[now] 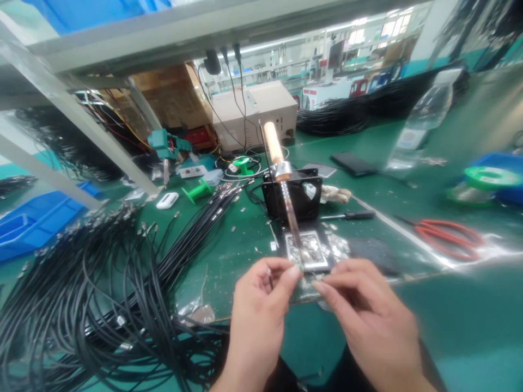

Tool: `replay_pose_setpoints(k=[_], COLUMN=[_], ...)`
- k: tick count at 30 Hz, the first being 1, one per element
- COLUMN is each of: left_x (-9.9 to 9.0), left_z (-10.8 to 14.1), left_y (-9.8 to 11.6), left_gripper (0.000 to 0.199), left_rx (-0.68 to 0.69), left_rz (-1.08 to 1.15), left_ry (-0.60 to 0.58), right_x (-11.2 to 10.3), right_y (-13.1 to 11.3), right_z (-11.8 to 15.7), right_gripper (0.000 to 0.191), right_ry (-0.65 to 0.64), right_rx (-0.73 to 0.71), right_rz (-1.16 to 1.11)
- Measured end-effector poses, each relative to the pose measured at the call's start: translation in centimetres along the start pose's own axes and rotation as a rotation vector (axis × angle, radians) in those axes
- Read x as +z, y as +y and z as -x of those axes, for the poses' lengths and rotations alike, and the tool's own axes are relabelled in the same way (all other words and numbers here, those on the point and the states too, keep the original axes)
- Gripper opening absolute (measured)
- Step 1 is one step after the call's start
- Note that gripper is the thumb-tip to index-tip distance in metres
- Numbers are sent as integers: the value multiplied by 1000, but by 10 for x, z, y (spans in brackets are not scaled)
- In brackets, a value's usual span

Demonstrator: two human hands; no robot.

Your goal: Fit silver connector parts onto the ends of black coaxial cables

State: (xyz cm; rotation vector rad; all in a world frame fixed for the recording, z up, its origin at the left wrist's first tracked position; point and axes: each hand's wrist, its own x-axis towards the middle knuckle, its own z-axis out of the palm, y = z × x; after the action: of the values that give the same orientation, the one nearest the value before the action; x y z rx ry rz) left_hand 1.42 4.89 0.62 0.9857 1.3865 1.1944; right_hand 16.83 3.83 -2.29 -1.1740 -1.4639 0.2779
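Observation:
A soldering iron [273, 142] with a wooden handle rests tip down against a black cooling fan [269, 198]. Its tip reaches a small white-rimmed tray [324, 265] strewn with shiny scraps. Just in front of this tray, my left hand [261, 307] pinches thumb and forefinger together near the iron's tip. A short dark piece shows between its curled fingers, too blurred to name. My right hand [368, 313] is closed in a pinch close beside it, fingertips apart from the left ones. Whatever sits in its fingertips is too small to make out.
Bundled black cables [122, 277] cover the bench's left side. Red-handled pliers [449, 237], a solder spool [490, 178], a plastic bottle [423, 125] and a black phone [353, 163] lie to the right. A beige box [255, 114] stands behind, below a shelf [163, 41].

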Motion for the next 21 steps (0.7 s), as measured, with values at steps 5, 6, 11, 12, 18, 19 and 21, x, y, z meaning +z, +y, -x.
replay_pose_setpoints(k=[5,6,11,12,18,19,21], left_x=[0,0,1,1,2,2,2], left_z=[0,0,-1,-1,-2,-2,-2], left_y=[-3,-3,-1,-1,1,1,1], left_gripper=[31,32,33,32,31,31,31], left_rx=[-10,-7,4,6,17,18,20], left_rz=[2,4,16,19,29,30,32], left_ry=[10,12,9,8,6,6,4], right_x=[2,3,6,6,7,8,9], right_y=[2,2,2,2,3,3,3], right_z=[-1,-1,-2,-2,-3,-4,-4], right_gripper=[13,12,12,12,13,13,12], right_ry=[-1,-3,-13,-14,-24,-24,-23], right_rx=[0,1,1,1,2,3,3], right_rz=[-5,-6,-12,-13,-12,-11,-7])
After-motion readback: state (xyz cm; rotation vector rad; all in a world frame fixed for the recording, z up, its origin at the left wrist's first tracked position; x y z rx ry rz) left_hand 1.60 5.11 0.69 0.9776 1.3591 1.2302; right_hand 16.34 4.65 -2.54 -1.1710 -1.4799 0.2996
